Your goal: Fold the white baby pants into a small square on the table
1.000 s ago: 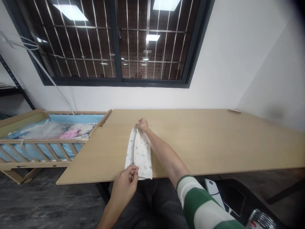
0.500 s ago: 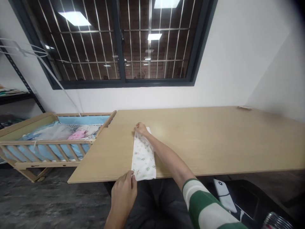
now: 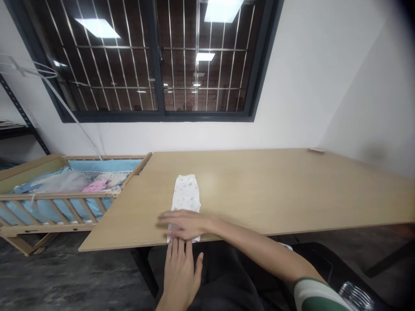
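Note:
A folded white cloth with a small printed pattern, perhaps a baby garment (image 3: 186, 192), lies lengthwise on the wooden table (image 3: 259, 190), its near end at the front edge. Across its lower part rests my right hand (image 3: 183, 222), palm down, fingers stretched to the left and blurred by motion. My left hand (image 3: 181, 268) is at the table's front edge with its fingers extended and thumb apart. Its fingertips meet the near end of the cloth, just under my right hand. That end is partly hidden by both hands.
To the left stands a wooden crib (image 3: 74, 211) with blue lining and several cloths inside, a pink cloth (image 3: 95, 185) among them. A white pole (image 3: 78, 121) rises behind it. A small flat object (image 3: 316, 150) lies at the table's far right corner. A barred window (image 3: 155, 65) is ahead.
My right hand has let go of the cloth's far end and moved down to its near part. My left hand has opened from a pinch at the near corner. The view has shifted slightly.

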### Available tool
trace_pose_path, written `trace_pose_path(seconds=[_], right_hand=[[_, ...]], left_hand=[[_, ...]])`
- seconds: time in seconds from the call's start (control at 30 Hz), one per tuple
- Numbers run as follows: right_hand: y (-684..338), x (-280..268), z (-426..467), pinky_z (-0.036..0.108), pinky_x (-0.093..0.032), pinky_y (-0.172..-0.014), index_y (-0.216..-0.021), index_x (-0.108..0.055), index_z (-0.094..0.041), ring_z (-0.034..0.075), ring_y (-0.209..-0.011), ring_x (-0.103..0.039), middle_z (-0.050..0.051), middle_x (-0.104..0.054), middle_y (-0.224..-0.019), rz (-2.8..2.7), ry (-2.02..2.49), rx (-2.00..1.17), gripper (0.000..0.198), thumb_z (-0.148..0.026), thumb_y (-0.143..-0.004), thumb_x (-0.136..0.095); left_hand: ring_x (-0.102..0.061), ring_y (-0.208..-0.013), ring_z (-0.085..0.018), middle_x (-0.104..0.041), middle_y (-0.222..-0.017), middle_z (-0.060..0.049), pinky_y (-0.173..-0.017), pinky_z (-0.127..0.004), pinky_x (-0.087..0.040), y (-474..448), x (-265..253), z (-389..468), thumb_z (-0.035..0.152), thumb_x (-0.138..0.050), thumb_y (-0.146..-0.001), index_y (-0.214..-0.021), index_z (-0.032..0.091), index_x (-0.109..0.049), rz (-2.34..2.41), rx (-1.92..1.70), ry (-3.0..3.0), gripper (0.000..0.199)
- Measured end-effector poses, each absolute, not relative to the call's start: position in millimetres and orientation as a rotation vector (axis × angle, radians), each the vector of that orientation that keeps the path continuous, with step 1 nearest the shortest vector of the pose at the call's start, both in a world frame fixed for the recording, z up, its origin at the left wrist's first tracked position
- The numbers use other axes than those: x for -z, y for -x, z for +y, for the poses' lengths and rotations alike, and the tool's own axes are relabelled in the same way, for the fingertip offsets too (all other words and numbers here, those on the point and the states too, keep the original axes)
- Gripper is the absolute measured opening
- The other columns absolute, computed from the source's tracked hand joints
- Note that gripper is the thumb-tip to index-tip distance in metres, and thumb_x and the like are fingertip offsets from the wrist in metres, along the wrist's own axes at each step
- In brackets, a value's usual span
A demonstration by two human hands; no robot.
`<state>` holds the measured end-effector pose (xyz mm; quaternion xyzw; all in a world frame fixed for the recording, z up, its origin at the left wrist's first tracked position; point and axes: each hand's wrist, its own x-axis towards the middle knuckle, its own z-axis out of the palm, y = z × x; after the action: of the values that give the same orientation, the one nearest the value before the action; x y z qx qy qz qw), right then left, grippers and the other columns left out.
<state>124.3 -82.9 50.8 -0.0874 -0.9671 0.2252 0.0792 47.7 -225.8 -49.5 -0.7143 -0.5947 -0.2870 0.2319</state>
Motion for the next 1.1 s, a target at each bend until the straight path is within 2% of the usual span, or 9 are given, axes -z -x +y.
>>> trace_pose_path(seconds=[0.1,0.2,0.37,0.5,0.63,0.73,0.93,1.1], right_hand=[[-133,-38,-97,0.035,-0.015,-0.126,-0.156,-0.041,-0.017,0.021,-0.155,-0.018,0.011,-0.027,-0.166,-2.996,0.245,-0.687,0.056,-0.045,-0.108,-0.036],[-137,-28,-99,0.035,-0.009,-0.127,-0.158,-0.038,-0.019,0.019,-0.156,-0.014,0.009,-0.024,-0.167,-3.025,0.264,-0.726,0.056,-0.046,-0.109,-0.032],[-138,-20,-79,0.035,-0.005,-0.127,-0.161,-0.028,-0.022,0.016,-0.156,-0.011,0.005,-0.02,-0.168,-3.009,0.277,-0.755,0.06,-0.051,-0.109,-0.027],[-138,-15,-39,0.04,-0.003,-0.127,-0.163,-0.02,-0.022,0.019,-0.157,-0.008,0.004,-0.015,-0.169,-3.006,0.421,-0.687,0.064,-0.054,-0.108,-0.025],[-131,-8,14,0.042,-0.002,-0.127,-0.163,-0.021,-0.024,0.022,-0.157,-0.008,0.003,-0.015,-0.169,-2.974,0.613,-0.608,0.066,-0.057,-0.106,-0.028],[-122,-1,54,0.042,-0.003,-0.127,-0.162,-0.025,-0.025,0.022,-0.157,-0.009,0.003,-0.016,-0.168,-2.924,0.77,-0.576,0.065,-0.057,-0.105,-0.031],[-114,0,113,0.043,-0.009,-0.127,-0.159,-0.036,-0.021,0.024,-0.156,-0.016,0.007,-0.023,-0.167,-2.809,0.964,-0.495,0.062,-0.05,-0.104,-0.041],[-114,-4,129,0.044,-0.014,-0.126,-0.157,-0.039,-0.014,0.027,-0.154,-0.021,0.011,-0.028,-0.165,-2.766,1.004,-0.456,0.059,-0.042,-0.104,-0.042]], left_hand=[[-0.058,-0.122,-0.04,-0.062,-0.13,-0.025,-0.102,-0.056,-0.047,-49,61,-226,0.035,-0.053,-0.096,-0.13,0.005,-0.06,-1.633,0.76,1.978,0.046],[-0.06,-0.119,-0.038,-0.063,-0.13,-0.024,-0.103,-0.057,-0.047,-48,68,-227,0.034,-0.054,-0.096,-0.13,0.007,-0.061,-1.617,0.761,1.98,0.044],[-0.054,-0.13,-0.04,-0.059,-0.137,-0.024,-0.107,-0.054,-0.046,-42,78,-222,0.035,-0.057,-0.094,-0.137,0.008,-0.057,-1.549,0.758,1.985,0.051],[-0.04,-0.144,-0.039,-0.045,-0.154,-0.023,-0.116,-0.054,-0.038,-44,78,-222,0.03,-0.057,-0.094,-0.152,0.009,-0.042,-1.61,0.781,1.988,0.063],[-0.032,-0.15,-0.037,-0.034,-0.163,-0.019,-0.119,-0.054,-0.035,-51,68,-227,0.027,-0.054,-0.097,-0.161,0.013,-0.023,-1.698,0.765,1.985,0.072],[-0.03,-0.15,-0.037,-0.032,-0.164,-0.018,-0.119,-0.053,-0.034,-52,64,-230,0.026,-0.053,-0.097,-0.162,0.014,-0.017,-1.715,0.754,2.001,0.075],[-0.034,-0.148,-0.039,-0.034,-0.162,-0.021,-0.114,-0.055,-0.041,-48,69,-227,0.027,-0.053,-0.096,-0.161,0.012,-0.021,-1.679,0.749,2.0,0.074],[-0.038,-0.145,-0.04,-0.036,-0.161,-0.022,-0.11,-0.056,-0.045,-46,73,-223,0.03,-0.054,-0.095,-0.159,0.011,-0.027,-1.63,0.732,1.989,0.072]])
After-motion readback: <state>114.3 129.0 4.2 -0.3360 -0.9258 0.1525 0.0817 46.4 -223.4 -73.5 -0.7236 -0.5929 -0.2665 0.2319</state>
